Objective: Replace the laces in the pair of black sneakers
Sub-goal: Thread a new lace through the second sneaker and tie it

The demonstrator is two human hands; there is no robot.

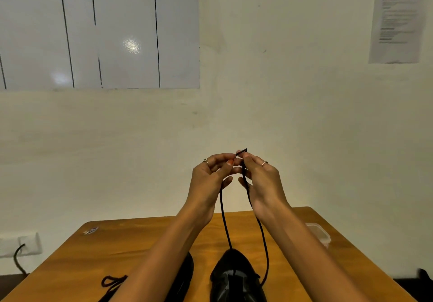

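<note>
Both hands are raised above a smooth, orange-brown wooden table (131, 243), fingertips meeting at the two stiff tips of a thin, round black lace (224, 222). The left hand (208, 179) pinches one end between thumb and forefinger, the other fingers loosely curled; the right hand (260, 179) pinches the other end the same way — a slim ring shows on each hand. From the pinch the cord drops in two taut strands to a black sneaker (236, 278) standing on the table between the forearms, its matte upper rounded at the toe. The second sneaker (185, 276) lies just left of it, mostly hidden by the left forearm. A loose black lace (112, 283) lies looped further left. A clear plastic container (319, 232) with rounded corners sits near the table's right edge.
</note>
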